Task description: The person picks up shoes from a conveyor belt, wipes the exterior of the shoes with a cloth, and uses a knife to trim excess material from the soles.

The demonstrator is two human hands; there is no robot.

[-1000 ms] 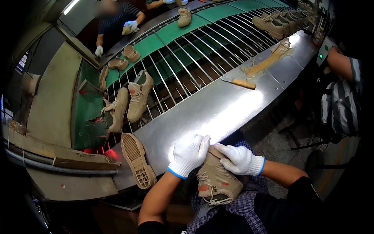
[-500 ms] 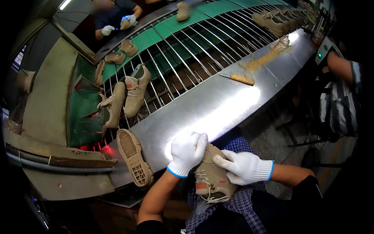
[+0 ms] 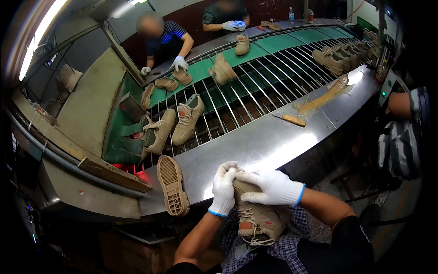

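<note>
A tan lace-up shoe (image 3: 258, 218) with an orange-red patch rests on my lap, its toe pointing away from me. My gloved left hand (image 3: 224, 188) is closed at the left side of the toe. From the right, my gloved right hand (image 3: 277, 187) lies over the toe with its fingers bent round it, and its fingertips meet my left fingers. What the fingertips pinch there is hidden. To the left, a loose tan outsole (image 3: 172, 186) with a grid at its heel lies tread-up on the metal table's (image 3: 246, 141) edge.
A wooden-handled knife (image 3: 293, 120) lies on the table. Behind it runs a roller conveyor (image 3: 255, 91) with a green belt, holding two shoes (image 3: 187, 119) at left, one blurred shoe (image 3: 222, 69), and a row (image 3: 340, 58) at far right. Two co-workers (image 3: 166, 41) (image 3: 225, 18) work across it.
My right hand has moved forward onto the toe, and its fingertips now meet my left hand's. The view has shifted up, bringing a second co-worker in. A blurred shoe now appears over the rollers.
</note>
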